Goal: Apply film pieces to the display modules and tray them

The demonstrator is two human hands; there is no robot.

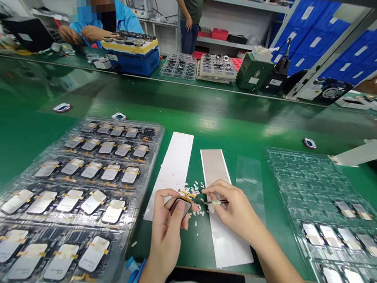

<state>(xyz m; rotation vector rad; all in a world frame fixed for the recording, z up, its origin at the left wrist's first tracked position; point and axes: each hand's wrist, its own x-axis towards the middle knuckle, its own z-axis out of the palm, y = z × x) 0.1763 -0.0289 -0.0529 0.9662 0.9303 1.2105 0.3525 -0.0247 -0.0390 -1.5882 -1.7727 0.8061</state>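
Note:
My left hand (164, 235) is closed around a small dark display module (180, 206), its rounded face turned up under the thumb. An orange flex cable (187, 194) sticks out from its far edge. Just to the right, my right hand (232, 204) pinches a slim dark tool that looks like tweezers (221, 202), its tip pointing toward the module. Small white scraps (200, 212) lie scattered on the green table between the hands. Beneath my right hand runs a white strip with a greyish-brown upper part (214, 163); another white strip (176, 158) lies behind my left hand.
A clear tray (159, 137) of several silver-backed display modules fills the left. Another clear tray (288, 172), partly filled, lies at right. A transparent sheet (250, 175) lies between. Across the bench, a person in blue (128, 16) sits behind a blue box (141, 63); another stands.

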